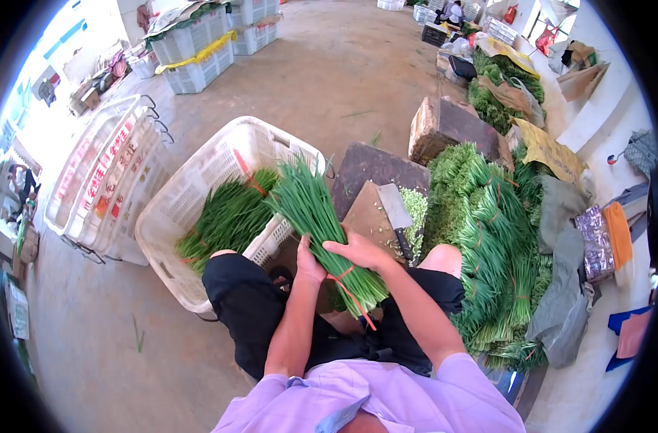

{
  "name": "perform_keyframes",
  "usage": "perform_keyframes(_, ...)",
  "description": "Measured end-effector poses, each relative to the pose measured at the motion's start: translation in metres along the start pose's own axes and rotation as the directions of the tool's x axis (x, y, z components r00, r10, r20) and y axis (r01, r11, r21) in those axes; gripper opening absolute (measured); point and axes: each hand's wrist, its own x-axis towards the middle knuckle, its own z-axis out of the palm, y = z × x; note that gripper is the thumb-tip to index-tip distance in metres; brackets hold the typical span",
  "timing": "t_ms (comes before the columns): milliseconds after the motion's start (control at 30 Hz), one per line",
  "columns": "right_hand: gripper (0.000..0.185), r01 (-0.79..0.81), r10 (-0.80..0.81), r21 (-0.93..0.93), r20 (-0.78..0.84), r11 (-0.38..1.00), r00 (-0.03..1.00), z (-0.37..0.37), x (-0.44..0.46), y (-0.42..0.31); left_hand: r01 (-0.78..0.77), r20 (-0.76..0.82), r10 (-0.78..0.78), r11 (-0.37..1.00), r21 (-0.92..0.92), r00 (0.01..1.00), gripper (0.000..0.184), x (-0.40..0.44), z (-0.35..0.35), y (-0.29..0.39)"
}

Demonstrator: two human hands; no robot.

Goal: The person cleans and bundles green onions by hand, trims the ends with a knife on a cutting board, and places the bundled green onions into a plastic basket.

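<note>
Between my two hands is a thick bunch of garlic chives (pixel 307 198), its green leaf tips pointing away from me. A red tie (pixel 350 292) goes round its pale stem end, with a loose tail hanging down. My left hand (pixel 310 261) wraps the bunch from the left; my right hand (pixel 359 251) grips it from the right, thumb on top. Left of the bunch, a white plastic basket (pixel 163 209) holds more tied chives (pixel 231 216). On the right, a cleaver (pixel 396 213) lies on a cutting board (pixel 368 220) beside chopped stem ends (pixel 415 209).
A large heap of tied chives (pixel 480 231) lies along my right side, near a dark block (pixel 451 126). Stacked white crates (pixel 105 173) stand at the left, and more crates (pixel 195 54) at the back. Another person (pixel 454 13) sits far off at the back right.
</note>
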Motion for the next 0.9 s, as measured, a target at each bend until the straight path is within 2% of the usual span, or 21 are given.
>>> perform_keyframes(67,0.092,0.098,-0.076,0.167,-0.137,0.981,0.988,0.010,0.007,0.007,-0.075,-0.080,0.077,0.997,0.029,0.994,0.051,0.000,0.002,-0.001)
perform_keyframes(100,0.090,0.061,-0.019,0.271,-0.156,0.961,0.988,0.012,0.009,0.012,-0.141,-0.092,0.141,0.990,0.015,0.986,0.061,0.003,-0.001,-0.003)
perform_keyframes(133,0.090,0.063,-0.023,0.270,-0.151,0.961,0.988,0.013,0.011,0.017,-0.147,-0.093,0.148,0.989,0.014,0.985,0.061,0.003,-0.004,-0.003)
perform_keyframes(200,0.090,0.027,0.052,0.352,-0.213,0.936,0.976,0.014,0.012,0.018,-0.197,-0.178,0.183,0.978,-0.067,0.967,0.075,0.003,-0.012,-0.002)
perform_keyframes(233,0.088,0.032,0.073,0.417,-0.234,0.908,0.969,0.016,0.012,0.019,-0.216,-0.138,0.202,0.972,-0.092,0.970,0.080,0.001,-0.016,-0.004)
perform_keyframes(267,0.088,0.034,0.072,0.417,-0.235,0.908,0.969,0.016,0.013,0.020,-0.216,-0.136,0.202,0.972,-0.091,0.970,0.080,0.001,-0.017,-0.006)
perform_keyframes(333,0.080,0.066,0.052,0.325,-0.342,0.944,0.938,0.015,0.015,0.022,-0.245,-0.053,0.242,0.967,-0.062,0.969,0.078,0.003,-0.017,-0.008)
perform_keyframes(367,0.080,0.067,0.050,0.322,-0.343,0.944,0.938,0.014,0.015,0.022,-0.256,-0.028,0.256,0.967,0.007,0.966,0.069,0.004,-0.018,-0.010)
perform_keyframes(400,0.079,0.075,0.017,0.251,-0.345,0.965,0.938,0.013,0.015,0.023,-0.257,-0.027,0.257,0.967,0.004,0.966,0.069,0.007,-0.017,-0.011)
perform_keyframes(467,0.079,0.078,-0.014,0.175,-0.339,0.981,0.941,0.014,0.013,0.023,-0.283,0.073,0.276,0.881,0.380,0.958,0.061,0.012,-0.014,-0.014)
perform_keyframes(500,0.075,0.078,-0.054,0.064,-0.311,0.995,0.949,0.015,0.010,0.022,-0.287,0.053,0.302,0.818,0.498,0.952,0.052,0.011,-0.012,-0.015)
perform_keyframes(533,0.071,0.081,-0.091,-0.047,-0.277,0.996,0.956,0.017,0.007,0.021,-0.288,0.047,0.306,0.820,0.494,0.951,0.052,0.010,-0.012,-0.013)
perform_keyframes(600,0.074,0.077,-0.098,-0.103,-0.221,0.992,0.970,0.019,0.003,0.019,-0.129,-0.100,0.183,0.909,0.395,0.978,0.045,0.008,-0.012,-0.005)
perform_keyframes(667,0.082,0.134,-0.148,-0.073,-0.229,0.988,0.962,0.024,0.003,0.019,-0.140,-0.157,0.213,0.916,0.376,0.964,0.040,0.007,-0.011,-0.008)
perform_keyframes(733,0.083,0.127,-0.149,-0.098,-0.266,0.987,0.952,0.030,0.009,0.025,-0.241,-0.199,0.349,0.874,0.422,0.916,0.040,0.009,-0.012,-0.011)
perform_keyframes(800,0.073,0.137,-0.135,-0.024,-0.395,0.990,0.909,0.033,0.017,0.033,-0.273,-0.206,0.380,0.871,0.408,0.902,0.039,0.005,-0.002,-0.012)
perform_keyframes(833,0.073,0.138,-0.136,-0.024,-0.395,0.990,0.909,0.033,0.021,0.037,-0.305,-0.216,0.411,0.866,0.395,0.886,0.038,0.003,0.003,-0.011)
perform_keyframes(900,0.064,0.175,-0.094,0.164,-0.411,0.971,0.907,0.029,0.032,0.055,-0.320,-0.223,0.422,0.867,0.382,0.879,0.037,0.001,0.006,-0.010)
